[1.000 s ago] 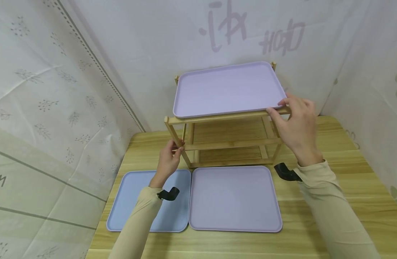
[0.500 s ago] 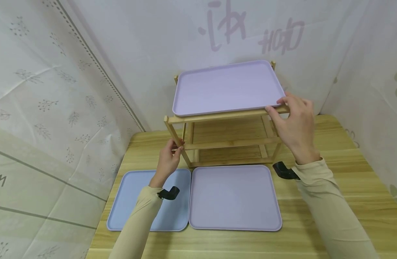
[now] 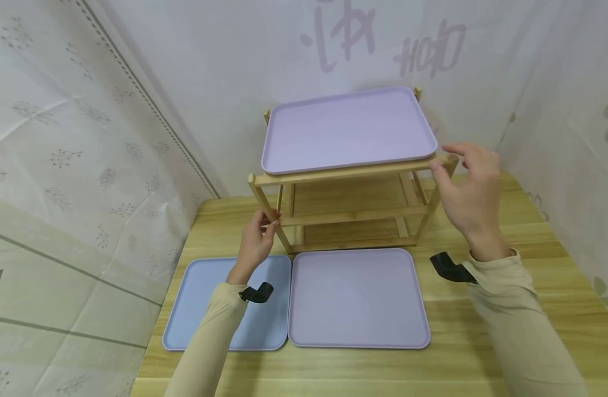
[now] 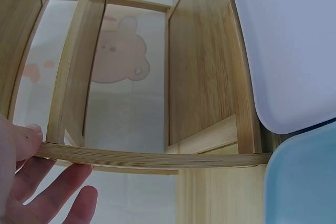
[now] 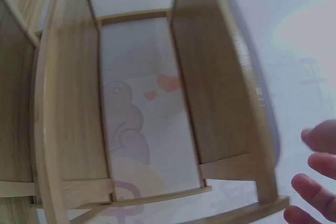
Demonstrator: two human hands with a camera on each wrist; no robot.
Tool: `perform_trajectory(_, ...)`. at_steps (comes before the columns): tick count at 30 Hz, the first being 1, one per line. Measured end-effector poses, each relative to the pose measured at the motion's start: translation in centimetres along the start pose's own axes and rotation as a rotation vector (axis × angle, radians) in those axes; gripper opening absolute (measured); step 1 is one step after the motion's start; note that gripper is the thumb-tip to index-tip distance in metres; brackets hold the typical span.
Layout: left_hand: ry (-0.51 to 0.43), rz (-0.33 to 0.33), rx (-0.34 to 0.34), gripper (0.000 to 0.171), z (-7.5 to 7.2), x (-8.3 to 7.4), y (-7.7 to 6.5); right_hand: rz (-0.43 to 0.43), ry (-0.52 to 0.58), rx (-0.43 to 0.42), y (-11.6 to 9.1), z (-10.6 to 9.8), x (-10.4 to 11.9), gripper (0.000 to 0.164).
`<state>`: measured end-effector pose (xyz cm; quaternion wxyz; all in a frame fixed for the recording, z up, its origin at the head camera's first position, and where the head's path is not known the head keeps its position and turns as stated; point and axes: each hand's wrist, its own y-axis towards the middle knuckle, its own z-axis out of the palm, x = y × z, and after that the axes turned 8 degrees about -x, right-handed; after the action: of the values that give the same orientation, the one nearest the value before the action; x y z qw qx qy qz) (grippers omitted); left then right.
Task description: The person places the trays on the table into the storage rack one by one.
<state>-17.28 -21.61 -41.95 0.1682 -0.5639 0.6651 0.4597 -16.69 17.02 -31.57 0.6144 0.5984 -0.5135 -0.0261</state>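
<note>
A tiered wooden rack [image 3: 355, 216] stands toward the back of the table. On its top tier lies a lilac tray [image 3: 350, 129], slightly skewed, its left front corner near the front rail. My left hand [image 3: 254, 242] grips the rack's left front post; in the left wrist view the thumb and fingers [image 4: 71, 182] close around that wooden bar [image 4: 152, 158]. By the rack's upper right front corner is my right hand [image 3: 471, 190], thumb and fingers spread apart. In the right wrist view its fingers [image 5: 312, 190] hold nothing and show a gap from the rack.
A second lilac tray [image 3: 358, 300] lies flat before the rack, and a blue tray [image 3: 194, 298] lies beside it on the left, partly under my left arm. Patterned cloth [image 3: 85, 165] hangs at the sides and back. The wooden table [image 3: 487, 314] extends to the right.
My right hand has let go of the upper tray's right front corner and moved slightly right, with its fingers spreading. My left hand keeps its grip on the post.
</note>
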Motion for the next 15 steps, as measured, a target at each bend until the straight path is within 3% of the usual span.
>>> perform_trajectory(9,0.004,-0.023,0.004,0.024,0.0,0.2,0.1,0.182,0.067,-0.003,-0.8,-2.7,0.5,0.024)
perform_trajectory(15,0.011,-0.007,-0.008,0.024,0.2,0.3,0.1,0.304,0.044,0.119,-3.2,-3.9,-0.7,0.025)
